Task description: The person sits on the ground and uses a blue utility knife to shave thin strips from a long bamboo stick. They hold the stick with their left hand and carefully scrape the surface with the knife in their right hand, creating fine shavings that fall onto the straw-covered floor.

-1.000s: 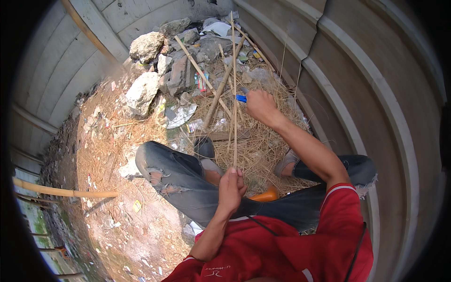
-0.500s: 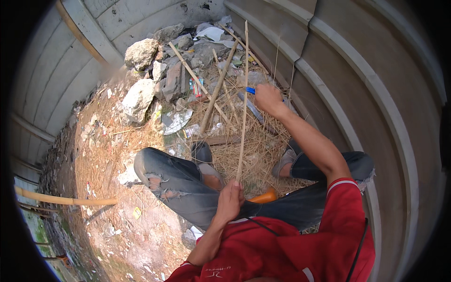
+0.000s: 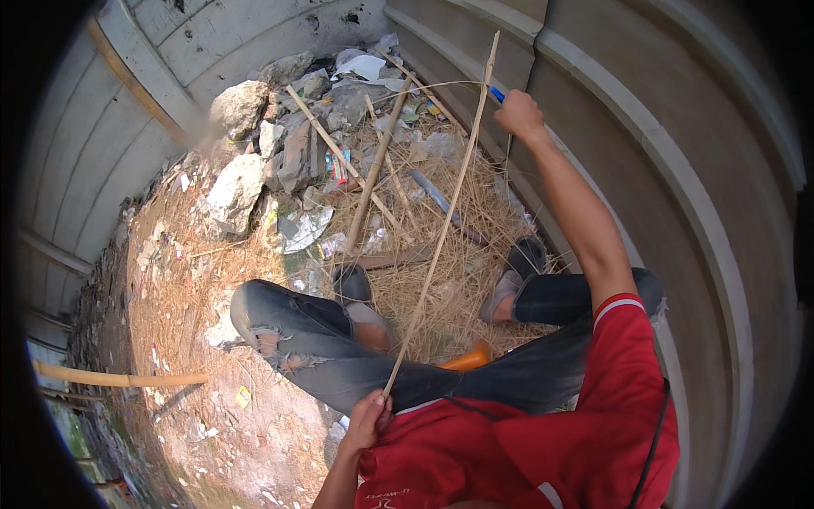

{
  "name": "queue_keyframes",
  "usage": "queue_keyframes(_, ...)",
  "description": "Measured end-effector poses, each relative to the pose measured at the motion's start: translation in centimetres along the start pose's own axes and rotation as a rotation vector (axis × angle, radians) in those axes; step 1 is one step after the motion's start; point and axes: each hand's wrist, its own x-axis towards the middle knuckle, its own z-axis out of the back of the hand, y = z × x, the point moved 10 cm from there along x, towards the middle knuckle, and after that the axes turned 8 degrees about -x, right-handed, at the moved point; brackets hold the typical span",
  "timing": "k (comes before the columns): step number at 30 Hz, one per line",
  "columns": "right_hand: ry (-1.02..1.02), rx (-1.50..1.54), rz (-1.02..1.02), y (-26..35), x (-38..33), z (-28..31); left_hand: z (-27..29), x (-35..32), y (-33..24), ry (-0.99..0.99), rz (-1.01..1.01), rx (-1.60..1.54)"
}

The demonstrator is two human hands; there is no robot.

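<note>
A long, thin bamboo strip (image 3: 443,233) slants up and to the right from my lap. Its near end is gripped by my left hand (image 3: 369,420), close to my waist. My right hand (image 3: 520,116), arm stretched far out, is closed on a blue-handled cutter (image 3: 497,94). The cutter sits against the strip near its far end; its blade is hard to make out. From that spot a thin, curved sliver (image 3: 441,84) reaches leftward. An orange object (image 3: 468,356), partly hidden by my leg, lies between my legs.
Several bamboo sticks (image 3: 379,161) lean over rubble and litter ahead. Pale rocks (image 3: 236,193) lie left of them. Shavings (image 3: 424,288) cover the ground between my feet. A corrugated wall (image 3: 678,212) stands close on the right; a bamboo pole (image 3: 123,376) juts in at left.
My right hand has moved farther out and right with the cutter, toward the strip's far end. My left hand has come lower and left, so the strip now slants. A curved sliver now shows.
</note>
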Motion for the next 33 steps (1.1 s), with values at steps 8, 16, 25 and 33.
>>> queue_keyframes(8,0.129,0.040,0.448,10.8,-15.4,-0.5,-6.1,7.2,-6.2,0.129,-0.073,-0.414)
queue_keyframes(16,0.427,-0.036,0.732,14.8,-28.3,-2.7,-7.4,11.2,-9.4,0.062,-0.042,-0.427)
queue_keyframes(25,0.288,-0.040,0.653,13.6,-25.5,-4.5,-6.7,11.5,-9.1,-0.221,-0.259,0.050)
queue_keyframes(33,0.563,-0.073,0.806,15.6,-31.9,-5.4,-5.8,11.7,-8.6,-0.172,-0.147,-0.156)
